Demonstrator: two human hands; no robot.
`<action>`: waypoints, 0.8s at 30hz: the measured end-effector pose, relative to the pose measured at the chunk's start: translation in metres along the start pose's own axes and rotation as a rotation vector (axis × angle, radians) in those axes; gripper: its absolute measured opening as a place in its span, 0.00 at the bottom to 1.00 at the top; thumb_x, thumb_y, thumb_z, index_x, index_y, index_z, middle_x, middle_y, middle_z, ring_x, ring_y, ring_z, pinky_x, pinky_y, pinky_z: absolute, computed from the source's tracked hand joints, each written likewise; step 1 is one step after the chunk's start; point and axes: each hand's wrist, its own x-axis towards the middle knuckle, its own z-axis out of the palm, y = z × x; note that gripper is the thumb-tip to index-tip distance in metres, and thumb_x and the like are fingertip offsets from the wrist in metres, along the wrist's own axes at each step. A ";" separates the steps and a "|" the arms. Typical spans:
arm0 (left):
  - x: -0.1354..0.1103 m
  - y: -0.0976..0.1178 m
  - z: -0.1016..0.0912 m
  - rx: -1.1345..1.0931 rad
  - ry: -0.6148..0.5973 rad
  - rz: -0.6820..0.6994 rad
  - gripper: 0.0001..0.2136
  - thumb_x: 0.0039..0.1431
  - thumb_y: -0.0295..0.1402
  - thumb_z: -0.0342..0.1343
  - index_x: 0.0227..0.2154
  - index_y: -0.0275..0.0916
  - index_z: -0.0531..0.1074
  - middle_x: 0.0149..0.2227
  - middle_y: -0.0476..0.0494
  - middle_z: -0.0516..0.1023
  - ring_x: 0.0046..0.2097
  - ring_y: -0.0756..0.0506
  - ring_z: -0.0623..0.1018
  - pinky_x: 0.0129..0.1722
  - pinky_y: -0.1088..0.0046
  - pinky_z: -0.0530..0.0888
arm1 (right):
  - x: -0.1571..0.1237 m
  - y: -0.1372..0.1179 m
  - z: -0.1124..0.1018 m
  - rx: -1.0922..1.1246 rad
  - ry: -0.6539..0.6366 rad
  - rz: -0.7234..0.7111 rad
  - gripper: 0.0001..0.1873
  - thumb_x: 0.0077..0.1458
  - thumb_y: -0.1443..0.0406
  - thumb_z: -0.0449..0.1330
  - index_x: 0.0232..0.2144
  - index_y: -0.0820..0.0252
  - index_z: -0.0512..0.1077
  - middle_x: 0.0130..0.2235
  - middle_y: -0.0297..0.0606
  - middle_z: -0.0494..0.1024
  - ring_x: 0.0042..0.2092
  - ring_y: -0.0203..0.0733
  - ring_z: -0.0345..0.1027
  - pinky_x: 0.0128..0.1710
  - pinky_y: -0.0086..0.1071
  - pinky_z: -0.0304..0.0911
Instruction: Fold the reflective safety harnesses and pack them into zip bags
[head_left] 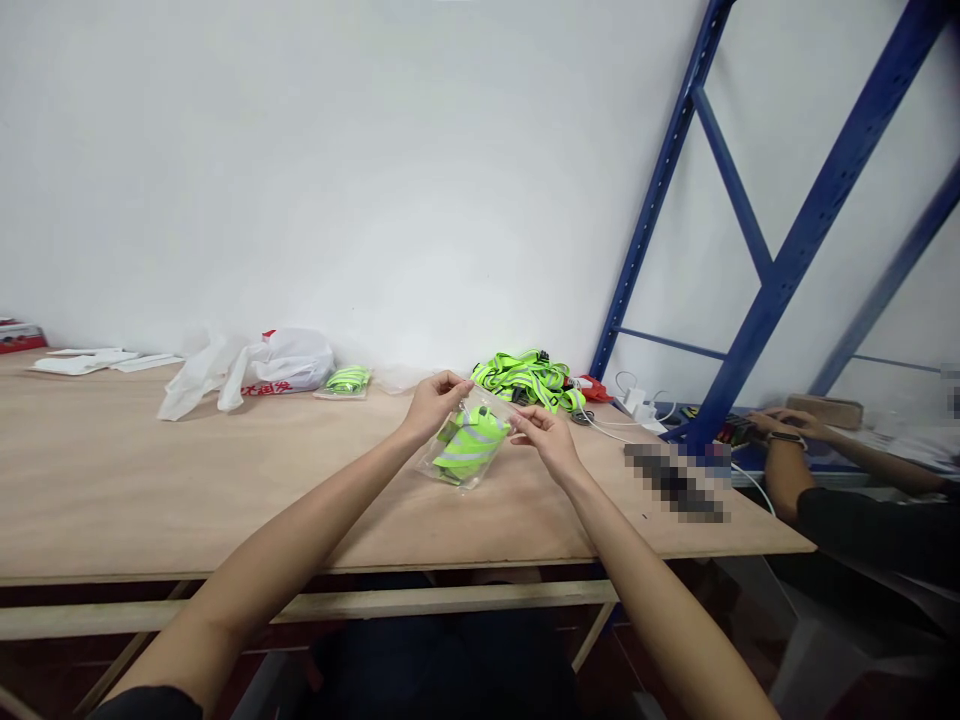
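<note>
Between my hands is a clear plastic bag [471, 445] with a folded neon-yellow reflective strap inside, striped in silver. My left hand [439, 402] pinches the bag's upper left corner between thumb and fingers. At the upper right edge, my right hand [546, 438] grips the bag in the same way. The bag hangs tilted, its lower end at or just above the wooden table. Behind it lies a tangled heap of neon-yellow reflective straps [525, 378]. A second bagged strap [347, 380] rests farther left on the table.
A white plastic bag with red print [289, 362] and white papers [97, 360] lie at the back left of the table [187, 490]. On the right stand a blue metal rack [739, 330], a white charger with cables [637, 403] and a blurred dark object [675, 482]. A co-worker's hands [787, 422] are beyond.
</note>
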 end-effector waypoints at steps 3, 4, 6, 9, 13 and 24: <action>-0.001 -0.004 -0.007 -0.018 -0.059 -0.020 0.21 0.48 0.53 0.64 0.27 0.35 0.76 0.26 0.46 0.76 0.28 0.49 0.72 0.29 0.74 0.69 | 0.013 0.002 0.003 0.066 0.030 -0.011 0.19 0.40 0.52 0.73 0.28 0.58 0.76 0.31 0.32 0.78 0.34 0.38 0.72 0.36 0.34 0.72; -0.001 -0.006 -0.009 -0.019 -0.070 -0.020 0.21 0.48 0.52 0.65 0.28 0.35 0.76 0.27 0.46 0.76 0.29 0.49 0.73 0.29 0.74 0.70 | 0.018 0.002 0.004 0.090 0.036 -0.014 0.19 0.40 0.52 0.73 0.27 0.58 0.75 0.30 0.32 0.78 0.33 0.37 0.72 0.37 0.34 0.72; -0.001 -0.010 -0.012 -0.018 -0.063 -0.007 0.20 0.49 0.50 0.65 0.28 0.35 0.77 0.27 0.45 0.77 0.30 0.48 0.74 0.32 0.73 0.70 | 0.026 0.003 0.009 0.135 0.042 -0.020 0.18 0.39 0.53 0.74 0.26 0.58 0.74 0.29 0.30 0.77 0.33 0.37 0.71 0.39 0.35 0.71; 0.001 -0.016 -0.015 -0.013 -0.006 0.028 0.18 0.51 0.48 0.64 0.28 0.35 0.77 0.28 0.46 0.77 0.32 0.48 0.74 0.34 0.73 0.70 | 0.039 0.002 0.017 0.183 0.032 -0.024 0.18 0.38 0.55 0.74 0.25 0.58 0.73 0.28 0.29 0.76 0.32 0.36 0.69 0.39 0.35 0.69; 0.005 -0.021 -0.019 -0.005 0.040 0.064 0.16 0.52 0.46 0.63 0.29 0.35 0.77 0.28 0.47 0.77 0.32 0.48 0.73 0.34 0.73 0.69 | 0.052 0.001 0.026 0.219 -0.012 -0.005 0.17 0.38 0.54 0.74 0.27 0.57 0.76 0.30 0.32 0.78 0.34 0.38 0.70 0.38 0.33 0.68; 0.002 -0.027 -0.017 0.053 0.013 0.088 0.13 0.52 0.43 0.64 0.29 0.35 0.78 0.28 0.45 0.78 0.32 0.47 0.75 0.32 0.73 0.69 | 0.055 0.013 0.032 0.233 -0.084 -0.029 0.18 0.38 0.53 0.74 0.29 0.57 0.80 0.31 0.35 0.82 0.34 0.41 0.73 0.38 0.35 0.68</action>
